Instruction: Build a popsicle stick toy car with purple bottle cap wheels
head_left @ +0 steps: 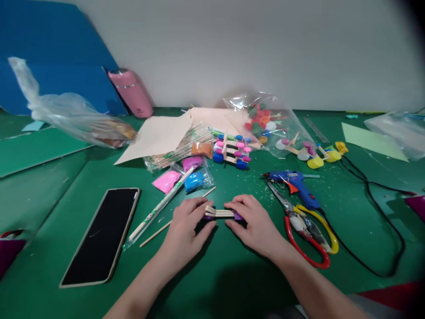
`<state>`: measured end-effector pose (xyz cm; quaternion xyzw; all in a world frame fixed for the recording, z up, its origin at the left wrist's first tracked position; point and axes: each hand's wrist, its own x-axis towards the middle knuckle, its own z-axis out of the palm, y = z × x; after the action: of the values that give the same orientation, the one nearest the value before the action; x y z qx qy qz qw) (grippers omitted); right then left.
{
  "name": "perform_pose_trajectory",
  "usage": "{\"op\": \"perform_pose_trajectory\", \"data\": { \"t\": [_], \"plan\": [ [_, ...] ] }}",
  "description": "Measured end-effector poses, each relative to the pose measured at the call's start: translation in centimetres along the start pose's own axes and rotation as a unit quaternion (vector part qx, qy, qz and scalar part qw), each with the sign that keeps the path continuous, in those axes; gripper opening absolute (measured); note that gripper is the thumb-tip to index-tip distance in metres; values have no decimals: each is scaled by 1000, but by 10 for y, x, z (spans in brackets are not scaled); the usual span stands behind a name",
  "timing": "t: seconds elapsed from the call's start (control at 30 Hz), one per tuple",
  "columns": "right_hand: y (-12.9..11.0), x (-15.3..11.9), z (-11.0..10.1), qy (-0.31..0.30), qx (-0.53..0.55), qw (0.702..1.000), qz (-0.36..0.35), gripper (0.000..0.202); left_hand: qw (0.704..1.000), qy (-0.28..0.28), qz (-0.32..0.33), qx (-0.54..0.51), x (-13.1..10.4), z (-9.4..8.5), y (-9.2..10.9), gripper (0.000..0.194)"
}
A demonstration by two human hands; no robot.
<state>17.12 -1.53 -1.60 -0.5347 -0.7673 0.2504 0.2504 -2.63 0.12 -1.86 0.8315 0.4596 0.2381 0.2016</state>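
Tabletop: the green surface (229, 252) runs under and all around the blue glue gun (295, 179).
Blue board: the upright panel (56, 35) stands far to the left of the glue gun, against the wall.
Cream paper: the sheets (156, 137) lie left of the glue gun and farther back.
Bag of caps: the clear plastic bag (265, 119) sits behind the glue gun, coloured caps inside.
Phone: the dark-screened smartphone (101, 241) lies well left of the glue gun and nearer the person.
Left hand: nearer the person and left of the glue gun, this hand (189, 221) has thumb and fingers clamped about the left end of the stick assembly.
Right hand: between the left hand and the glue gun's near side, this hand (254, 223) grips the right end, thumb and fingers curled around it.
Scissors: the red-and-yellow-handled pair (297, 219) lies just in front of the glue gun.
Stick assembly: pale sticks with purple ends (224, 213), left of the glue gun and nearer the person, spanning both hands.
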Motion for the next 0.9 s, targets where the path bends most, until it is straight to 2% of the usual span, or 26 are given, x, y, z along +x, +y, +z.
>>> {"op": "perform_pose_trajectory", "data": {
  "t": [0.3, 0.63, 0.9],
  "plan": [
    [5, 2, 1, -9, -9, 1000, 1, 25, 1000, -30, 9, 1, 9, -12, -2, 34],
    [6, 2, 1, -17, -1, 1000, 6, 28, 998, -52, 19, 12, 5, -6, 1, 33],
    [5, 1, 1, -11, -5, 1000, 1, 28, 999, -41, 17, 7, -1, 3, 6, 29]
  ]
}}
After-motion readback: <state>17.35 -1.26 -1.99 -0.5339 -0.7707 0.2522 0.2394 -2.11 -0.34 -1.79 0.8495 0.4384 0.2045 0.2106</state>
